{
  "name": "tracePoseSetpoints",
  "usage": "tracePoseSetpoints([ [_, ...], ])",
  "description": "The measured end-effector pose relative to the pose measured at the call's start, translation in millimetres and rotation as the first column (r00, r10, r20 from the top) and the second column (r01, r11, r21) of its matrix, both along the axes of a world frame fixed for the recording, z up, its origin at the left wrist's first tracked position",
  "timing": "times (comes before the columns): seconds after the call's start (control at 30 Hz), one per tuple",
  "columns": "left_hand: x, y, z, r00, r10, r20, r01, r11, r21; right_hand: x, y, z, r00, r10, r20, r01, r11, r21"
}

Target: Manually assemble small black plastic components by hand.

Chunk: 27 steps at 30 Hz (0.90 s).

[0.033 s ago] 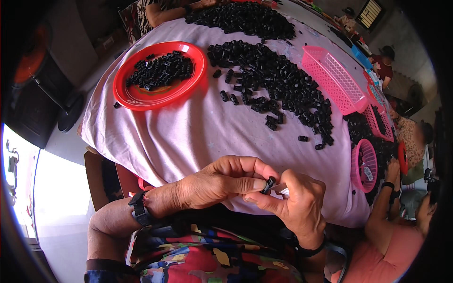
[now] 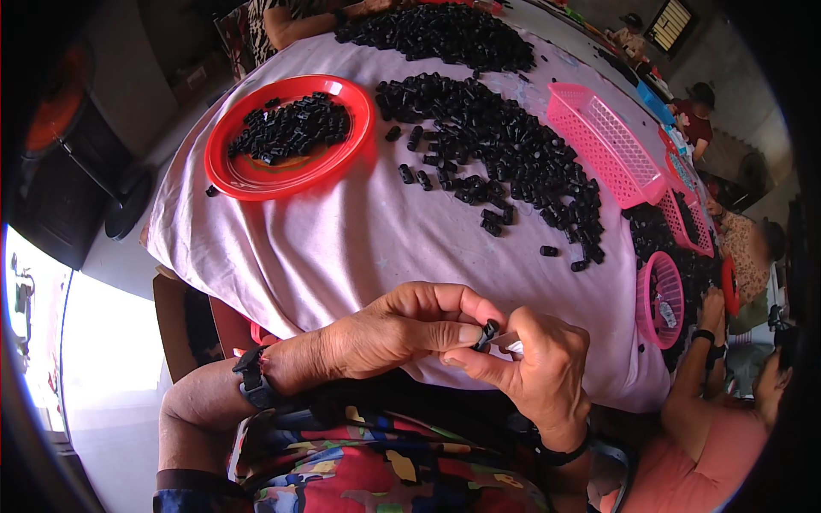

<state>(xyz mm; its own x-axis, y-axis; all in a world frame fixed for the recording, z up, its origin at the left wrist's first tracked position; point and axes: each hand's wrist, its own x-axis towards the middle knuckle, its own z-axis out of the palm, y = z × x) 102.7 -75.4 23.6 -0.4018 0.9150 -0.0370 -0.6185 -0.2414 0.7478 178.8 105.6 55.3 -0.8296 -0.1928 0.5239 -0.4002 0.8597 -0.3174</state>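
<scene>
My left hand (image 2: 419,329) pinches a small black cylindrical plastic piece (image 2: 487,332) between thumb and fingertips, just above the table's near edge. Close against it, my right hand (image 2: 539,368) is closed round a small white-handled tool (image 2: 515,346). Most of that tool is hidden by my fingers, so its kind is unclear; a thin pale part reaches toward the black piece. Beyond my hands lies a large pile of similar black pieces (image 2: 513,154), with several loose ones at its near side. A red plate (image 2: 224,175) at the left holds smaller black parts (image 2: 295,128).
A pale pink cloth (image 2: 282,248) with folds covers the table. Pink baskets (image 2: 611,154) stand along the right, one round (image 2: 658,295). Another black heap (image 2: 436,38) lies at the far side near a person's arm (image 2: 299,26). At the right sits a co-worker (image 2: 710,427).
</scene>
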Motion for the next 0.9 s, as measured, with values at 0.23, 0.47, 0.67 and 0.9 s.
tracePoseSetpoints([
  [0.23,0.8,-0.9,5.5,1.000,-0.002,0.006,0.002,1.000,-0.001,0.8,0.1,-0.5,1.000,0.013,-0.007,-0.013,1.000,-0.016],
  [0.47,0.3,0.0,2.8,1.000,0.003,0.005,-0.003,1.000,0.004,0.5,-0.6,1.0,1.000,0.002,0.007,-0.002,1.000,-0.027],
  [0.67,-0.8,1.3,1.2,0.999,0.022,0.039,-0.023,0.999,0.022,2.7,-1.0,5.3,1.000,0.010,0.027,-0.008,0.999,-0.051],
  [0.9,-2.3,-1.8,-2.6,0.996,0.059,0.066,-0.061,0.998,0.027,4.8,-6.0,8.5,0.997,0.069,0.023,-0.063,0.973,-0.223],
])
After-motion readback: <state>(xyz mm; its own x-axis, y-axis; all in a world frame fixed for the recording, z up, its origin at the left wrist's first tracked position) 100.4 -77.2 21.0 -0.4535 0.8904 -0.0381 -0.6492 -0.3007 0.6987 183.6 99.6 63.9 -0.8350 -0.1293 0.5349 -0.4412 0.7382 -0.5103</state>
